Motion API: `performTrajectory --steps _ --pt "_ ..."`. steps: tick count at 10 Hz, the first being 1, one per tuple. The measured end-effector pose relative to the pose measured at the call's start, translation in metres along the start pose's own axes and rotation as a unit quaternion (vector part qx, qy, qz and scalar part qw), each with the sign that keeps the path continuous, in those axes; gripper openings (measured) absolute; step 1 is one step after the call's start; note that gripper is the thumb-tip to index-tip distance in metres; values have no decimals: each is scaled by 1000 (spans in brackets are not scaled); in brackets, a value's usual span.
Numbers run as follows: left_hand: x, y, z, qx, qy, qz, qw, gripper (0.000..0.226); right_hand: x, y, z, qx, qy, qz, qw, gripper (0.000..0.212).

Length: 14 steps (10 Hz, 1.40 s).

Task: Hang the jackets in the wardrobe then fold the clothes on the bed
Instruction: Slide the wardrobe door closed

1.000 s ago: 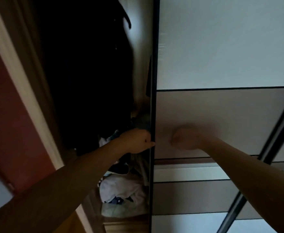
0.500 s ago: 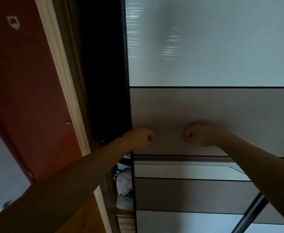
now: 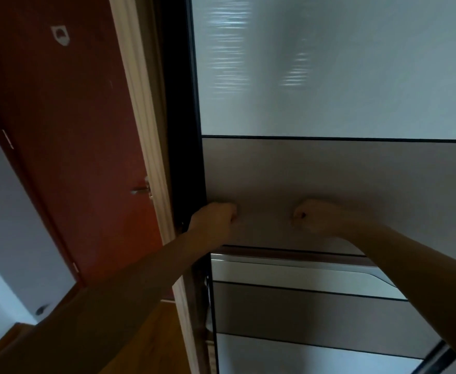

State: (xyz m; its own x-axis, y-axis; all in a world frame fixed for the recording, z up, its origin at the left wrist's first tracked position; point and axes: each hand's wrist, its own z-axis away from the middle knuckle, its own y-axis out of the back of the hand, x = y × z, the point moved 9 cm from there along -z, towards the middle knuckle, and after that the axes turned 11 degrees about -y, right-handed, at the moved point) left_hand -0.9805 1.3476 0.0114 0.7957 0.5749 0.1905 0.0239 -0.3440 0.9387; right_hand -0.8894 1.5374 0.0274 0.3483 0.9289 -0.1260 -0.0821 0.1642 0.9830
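tall sliding wardrobe door [image 3: 329, 171], frosted white and grey-brown panels in dark frame, fills centre and right of frame. long axis runs top to bottom, left edge drifting right lower down. left hand [image 3: 213, 220] just right of that edge, knuckles on grey panel, fingers curled in fist, holding nothing. right hand [image 3: 313, 217] level with it, apart, also empty fist on panel. forearms reach up from lower corners. red-brown room door [image 3: 73, 144] upper left.

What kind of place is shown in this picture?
Most likely a bedroom at home. A sliding wardrobe door with pale and grey panels fills the view, a red-brown room door with a metal handle stands to its left, and the floor is wooden.
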Motion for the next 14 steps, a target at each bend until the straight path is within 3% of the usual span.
performTrajectory --steps 1,4,5,6,7,8,9,10,11,12,13,14 --pt "-5 15 24 60 17 -3 998 20 -2 0 -6 11 -2 15 1000 24" --pt "-35 23 47 29 76 -57 995 33 -25 -1 -5 -57 21 87 994 31" --pt "-55 1 38 -2 127 27 992 41 -36 6 -3 -48 30 100 993 27" --pt "-69 -11 23 14 159 195 968 52 -41 10 -4 -46 29 111 992 29" --pt "-74 -7 11 56 176 293 938 67 -39 13 -7 -48 24 75 996 33" --pt "-72 -11 5 35 179 295 938 64 -37 14 -12 -33 28 62 997 28" --pt "-78 -20 19 -7 255 280 926 45 -37 14 -18 -14 28 78 996 31" --pt "-61 -23 43 -139 266 200 933 27 -38 13 -22 -3 29 84 996 35" --pt "-53 -8 45 -126 213 115 962 31 -40 14 -26 3 19 99 995 39" --pt "-36 1 36 -131 108 27 985 31 -45 14 -29 15 25 110 993 39" --pt "-30 13 36 -59 81 50 994 34 -48 11 -31 24 30 107 994 39" --pt "-33 26 43 60 94 111 988 44 -50 11 -32 32 30 73 996 31"
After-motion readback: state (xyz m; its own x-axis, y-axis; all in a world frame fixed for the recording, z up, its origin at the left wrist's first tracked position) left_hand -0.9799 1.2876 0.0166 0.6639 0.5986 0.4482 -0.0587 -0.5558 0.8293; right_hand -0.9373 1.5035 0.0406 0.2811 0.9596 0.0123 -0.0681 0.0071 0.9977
